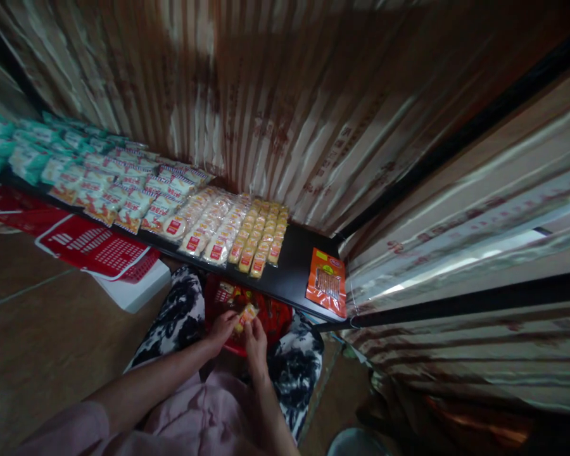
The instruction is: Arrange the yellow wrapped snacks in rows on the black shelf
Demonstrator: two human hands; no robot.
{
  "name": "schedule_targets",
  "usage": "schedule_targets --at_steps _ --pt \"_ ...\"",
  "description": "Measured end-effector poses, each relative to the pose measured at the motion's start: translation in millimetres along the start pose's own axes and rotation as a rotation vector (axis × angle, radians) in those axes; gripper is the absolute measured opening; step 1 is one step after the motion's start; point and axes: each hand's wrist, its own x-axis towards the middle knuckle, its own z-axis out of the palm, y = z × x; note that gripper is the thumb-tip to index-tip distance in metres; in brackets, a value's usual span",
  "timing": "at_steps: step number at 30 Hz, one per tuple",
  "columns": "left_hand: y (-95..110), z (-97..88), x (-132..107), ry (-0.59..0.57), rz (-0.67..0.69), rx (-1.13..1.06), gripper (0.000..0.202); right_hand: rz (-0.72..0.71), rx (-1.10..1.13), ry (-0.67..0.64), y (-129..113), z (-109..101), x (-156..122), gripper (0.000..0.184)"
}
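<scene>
Between my fingers, over my lap, is a small yellow wrapped snack packet [246, 316]. My left hand [223, 330] grips its left end, and my right hand [256, 342] pinches its lower right side. Just below both hands, a red tub [237, 349] sits between my knees with several packets in it, mostly red and too dim to name. Ahead of the hands, rows of similar yellow wrapped snacks [261, 237] lie on a black shelf [292, 266]. White round wrapped crackers [217, 244] lie in rows to their left.
Farther left on the shelf are white-and-orange snack bags [133, 196] and green bags [33, 149]. An orange packet [327, 283] lies at its right end. Red shopping baskets [99, 247] and a white box [133, 286] stand below left. Striped sheeting [275, 114] hangs behind; black poles [456, 294] run right.
</scene>
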Motion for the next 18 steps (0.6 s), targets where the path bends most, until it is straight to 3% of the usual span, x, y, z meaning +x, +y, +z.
schedule_targets --at_steps 9,18 --pt "22.5 6.6 -5.9 0.026 0.195 0.454 0.019 -0.027 -0.167 0.1 -15.5 -15.1 2.8 0.051" --pt "38.6 18.9 -17.5 0.05 0.376 0.447 0.019 -0.225 -0.251 0.165 -25.9 -30.3 7.5 0.048"
